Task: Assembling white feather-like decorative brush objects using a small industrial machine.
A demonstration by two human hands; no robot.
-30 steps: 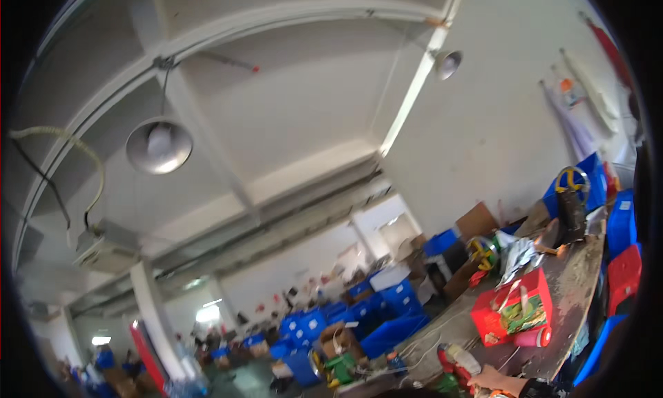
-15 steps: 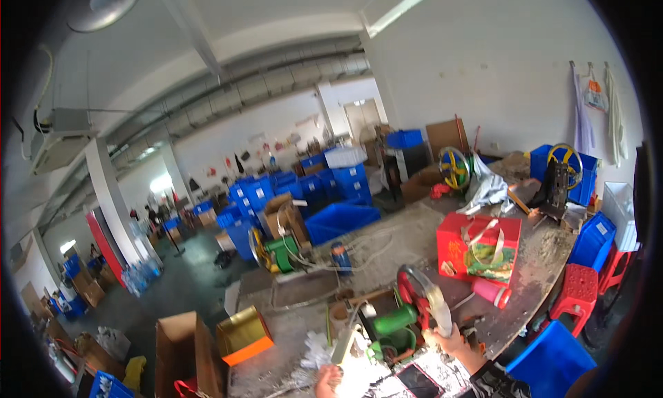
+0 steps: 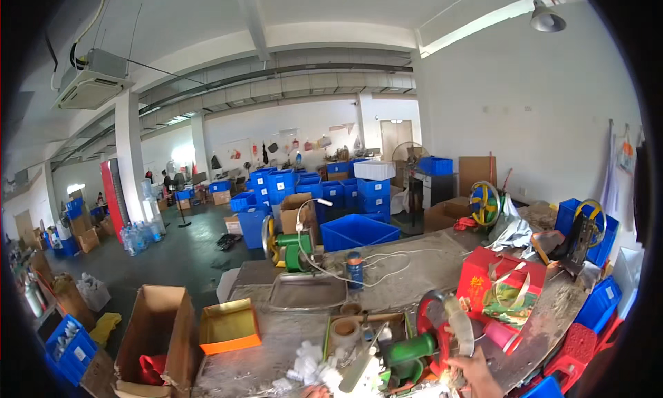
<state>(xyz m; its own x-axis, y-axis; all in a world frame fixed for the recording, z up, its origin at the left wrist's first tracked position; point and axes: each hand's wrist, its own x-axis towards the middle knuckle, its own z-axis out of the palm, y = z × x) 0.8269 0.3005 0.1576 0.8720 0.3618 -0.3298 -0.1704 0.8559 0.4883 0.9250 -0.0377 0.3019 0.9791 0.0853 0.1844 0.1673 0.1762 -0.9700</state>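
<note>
At the lower edge, beside a brightly lit patch, just a sliver of my left hand [image 3: 318, 392] shows; its fingers are cut off by the frame. My right hand [image 3: 476, 374] is closed at the lower rim of a handwheel [image 3: 460, 327], which is red with a pale wrapped rim. The wheel belongs to a green bench machine [image 3: 412, 350] at the near side of the worktable. Glare hides the machine's front. White crumpled scraps [image 3: 308, 363] lie beyond my left hand, near a tray holding tape rolls [image 3: 344, 331].
A pink spool [image 3: 501, 336] and a red gift bag [image 3: 498, 287] stand right of the wheel. An orange box [image 3: 231, 327] and a tall cardboard carton [image 3: 155, 339] are at left. Farther back are a blue can [image 3: 354, 269], another green machine [image 3: 297, 251] and a blue bin [image 3: 359, 232].
The whole view has levelled and shifted, so the table sits lower and more to the right. My left hand has nearly dropped out of the picture. My right hand stays at the handwheel.
</note>
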